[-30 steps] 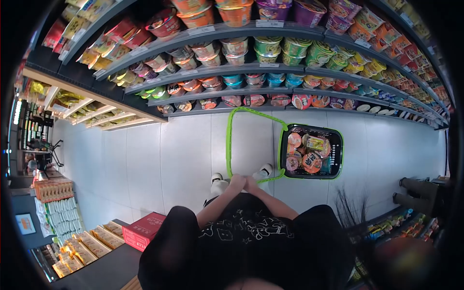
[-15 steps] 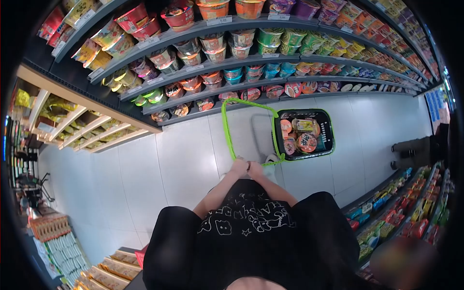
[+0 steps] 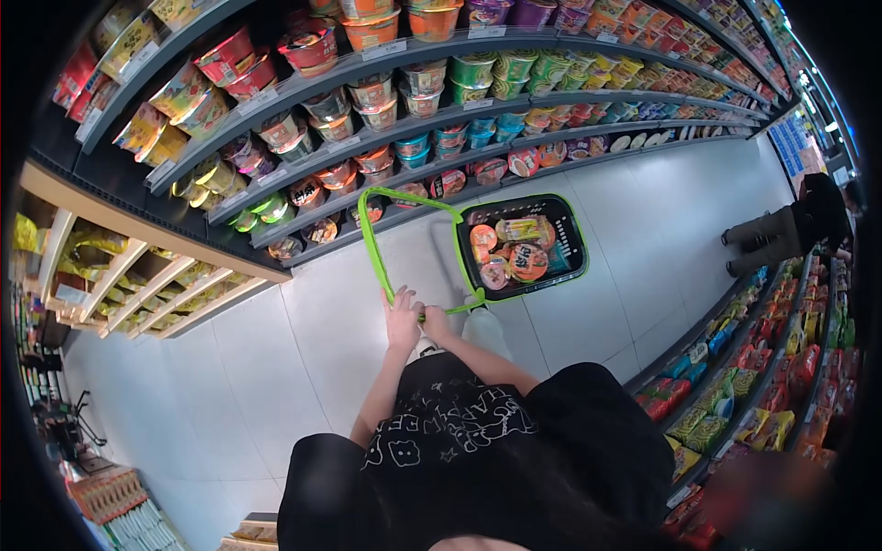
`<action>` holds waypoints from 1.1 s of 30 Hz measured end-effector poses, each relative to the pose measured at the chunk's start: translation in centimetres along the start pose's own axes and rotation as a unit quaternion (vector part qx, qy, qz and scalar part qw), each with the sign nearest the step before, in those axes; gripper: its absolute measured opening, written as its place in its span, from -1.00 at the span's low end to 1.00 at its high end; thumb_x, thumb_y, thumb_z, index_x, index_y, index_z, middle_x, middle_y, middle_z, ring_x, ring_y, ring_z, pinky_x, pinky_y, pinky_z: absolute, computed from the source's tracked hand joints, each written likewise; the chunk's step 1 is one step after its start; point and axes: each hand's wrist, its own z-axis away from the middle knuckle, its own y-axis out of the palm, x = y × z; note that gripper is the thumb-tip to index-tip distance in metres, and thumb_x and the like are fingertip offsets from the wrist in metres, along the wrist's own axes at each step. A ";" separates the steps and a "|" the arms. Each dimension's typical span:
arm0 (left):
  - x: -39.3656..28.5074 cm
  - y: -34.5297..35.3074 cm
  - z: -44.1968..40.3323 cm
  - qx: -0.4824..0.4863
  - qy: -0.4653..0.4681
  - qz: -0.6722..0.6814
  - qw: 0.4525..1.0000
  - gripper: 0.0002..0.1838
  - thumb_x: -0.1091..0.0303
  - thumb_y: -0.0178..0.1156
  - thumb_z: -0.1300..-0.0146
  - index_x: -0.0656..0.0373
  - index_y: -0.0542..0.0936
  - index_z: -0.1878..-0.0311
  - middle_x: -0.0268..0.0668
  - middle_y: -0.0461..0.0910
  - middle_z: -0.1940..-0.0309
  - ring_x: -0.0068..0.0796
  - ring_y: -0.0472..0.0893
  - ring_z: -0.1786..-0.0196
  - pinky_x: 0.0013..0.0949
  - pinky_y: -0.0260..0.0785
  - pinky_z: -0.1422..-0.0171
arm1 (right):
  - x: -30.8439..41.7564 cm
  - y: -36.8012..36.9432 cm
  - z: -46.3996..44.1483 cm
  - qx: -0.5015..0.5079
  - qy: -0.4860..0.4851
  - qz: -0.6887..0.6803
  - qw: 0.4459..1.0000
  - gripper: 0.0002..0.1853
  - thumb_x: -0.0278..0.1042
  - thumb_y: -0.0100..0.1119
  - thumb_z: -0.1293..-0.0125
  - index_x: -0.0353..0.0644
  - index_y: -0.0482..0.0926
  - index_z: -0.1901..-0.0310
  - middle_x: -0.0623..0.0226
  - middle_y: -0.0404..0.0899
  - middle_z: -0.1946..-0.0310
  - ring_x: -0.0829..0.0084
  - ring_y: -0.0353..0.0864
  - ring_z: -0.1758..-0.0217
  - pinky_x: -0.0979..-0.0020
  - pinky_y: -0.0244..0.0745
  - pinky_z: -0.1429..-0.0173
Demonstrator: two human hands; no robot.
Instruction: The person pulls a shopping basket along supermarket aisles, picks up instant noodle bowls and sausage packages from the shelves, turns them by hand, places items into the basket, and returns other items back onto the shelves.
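Low in front of me is a black shopping basket [image 3: 576, 241] with a bright green rim and a long green handle [image 3: 371, 241] swung out to the left. Inside it lie several instant noodle cups [image 3: 528, 262] and a yellowish packet [image 3: 524, 230]. My left hand [image 3: 402, 317] is closed around the near corner of the handle. Just to its right, my right hand [image 3: 437, 324] is closed on the near side of the handle, its fingers partly hidden.
Shelves [image 3: 386, 50] of instant noodle cups run along the far side. A wooden rack [image 3: 147, 234] with yellow packets stands at left. Shelves of bagged goods [image 3: 726, 413] line the right, where a person in dark clothes [image 3: 781, 225] stands. Light tiles [image 3: 340, 358] cover the floor.
My view has shifted, so basket and shelves appear further left. My left hand has moved along the handle toward its left corner, apart from my right hand. The person at right shows more fully.
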 end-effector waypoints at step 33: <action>-13.2 7.1 -17.9 -0.151 -0.346 0.563 0.735 -0.80 0.22 -0.02 -0.18 0.14 0.27 0.33 -0.42 0.29 0.65 -0.72 0.21 0.77 -0.64 0.02 0.77 | -13.5 -20.2 -5.6 0.349 -0.103 -0.126 0.923 -0.69 -0.24 0.17 0.17 -0.24 0.49 0.36 0.18 0.42 0.24 0.29 0.44 0.20 0.35 0.32 0.11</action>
